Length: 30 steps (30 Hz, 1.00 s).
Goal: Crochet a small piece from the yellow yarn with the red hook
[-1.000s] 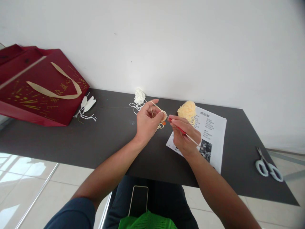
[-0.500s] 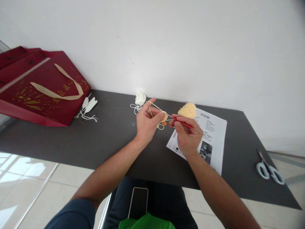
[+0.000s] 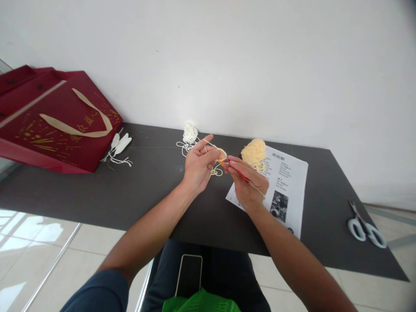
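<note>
1. Crochet piece point(image 3: 222, 154) sat in the left hand point(image 3: 197, 167), above the counter point(image 3: 152, 190); the left fingers pinched its edge, with yarn running over the raised index finger.
2. Right-hand fingers closed round the red hook point(image 3: 243, 176); the right hand point(image 3: 250, 180) brought its tip close to the piece, but whether it was inside a stitch I could not tell.
3. Done, as far as could be judged: a small rounded bit was worked. It looked unfinished, since yarn led off it and the hook was at its edge. Stitches were too small to count.
4. Left over: plenty of unworked yarn, in the balls and in loose loops point(image 3: 216, 172) below the left hand.
5. Counted as one each: piece, hook, orange bit point(image 3: 222, 164) beside the piece, printed sheet point(image 3: 295, 173), scissors point(image 3: 367, 229), phone point(image 3: 189, 275) on the lap.
6. Yarn balls numbered two: white point(image 3: 190, 132) and peach point(image 3: 253, 149), the latter overlapping the sheet.
7. White shapes point(image 3: 122, 144) with trailing ends appeared to number two, beside the red bag point(image 3: 65, 108); whether a second bag stood behind it was unclear.
</note>
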### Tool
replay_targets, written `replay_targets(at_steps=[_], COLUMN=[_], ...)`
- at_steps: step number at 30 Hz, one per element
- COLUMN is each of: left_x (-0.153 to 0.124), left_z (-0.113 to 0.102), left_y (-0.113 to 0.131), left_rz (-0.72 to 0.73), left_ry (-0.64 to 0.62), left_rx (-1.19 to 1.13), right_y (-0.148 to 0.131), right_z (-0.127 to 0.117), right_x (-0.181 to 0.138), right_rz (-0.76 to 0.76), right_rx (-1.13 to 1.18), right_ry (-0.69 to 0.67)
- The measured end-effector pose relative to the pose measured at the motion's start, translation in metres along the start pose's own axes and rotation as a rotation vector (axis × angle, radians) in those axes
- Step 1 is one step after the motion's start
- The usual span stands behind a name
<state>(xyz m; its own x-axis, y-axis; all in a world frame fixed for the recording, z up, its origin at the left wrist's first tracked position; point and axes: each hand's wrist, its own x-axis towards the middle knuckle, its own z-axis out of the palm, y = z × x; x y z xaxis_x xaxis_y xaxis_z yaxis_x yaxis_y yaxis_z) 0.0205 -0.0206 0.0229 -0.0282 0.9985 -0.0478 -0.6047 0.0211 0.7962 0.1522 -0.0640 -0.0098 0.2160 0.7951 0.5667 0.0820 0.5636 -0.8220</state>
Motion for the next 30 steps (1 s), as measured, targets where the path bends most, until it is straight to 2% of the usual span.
replay_targets(at_steps=[7,10,13,19,21,24,27,30], left_x=[0.0,-0.001,-0.001,0.001,0.002,0.001,-0.002,-0.003], left_z=[0.0,0.001,0.001,-0.003,-0.004,-0.004,-0.004,-0.005], left_y=[0.001,0.0,-0.001,-0.005,-0.006,-0.008,-0.009,-0.009], left_rz=[-0.042,-0.049,-0.081,-0.135,-0.098,0.03,0.162,0.203], left_ry=[-0.04,-0.076,-0.108,-0.086,-0.058,-0.032,-0.042,-0.09], left_rx=[-0.004,0.054,0.112,0.237,0.296,0.385,0.45,0.441], right_y=[-0.002,-0.003,-0.002,-0.002,-0.005,-0.009,-0.013,-0.015], right_z=[-0.001,-0.007,-0.014,-0.023,-0.023,-0.019,-0.015,-0.013], right_x=[0.017,0.026,0.033,0.033,0.027,0.017,0.014,0.018], right_rz=[0.253,0.283,0.258,0.11,0.019,-0.072,-0.004,0.124], right_rx=[0.402,0.497,0.453,0.156,0.026,-0.089,-0.053,0.088], right_ry=[0.045,0.017,0.014,0.023,0.016,0.007,0.059,0.106])
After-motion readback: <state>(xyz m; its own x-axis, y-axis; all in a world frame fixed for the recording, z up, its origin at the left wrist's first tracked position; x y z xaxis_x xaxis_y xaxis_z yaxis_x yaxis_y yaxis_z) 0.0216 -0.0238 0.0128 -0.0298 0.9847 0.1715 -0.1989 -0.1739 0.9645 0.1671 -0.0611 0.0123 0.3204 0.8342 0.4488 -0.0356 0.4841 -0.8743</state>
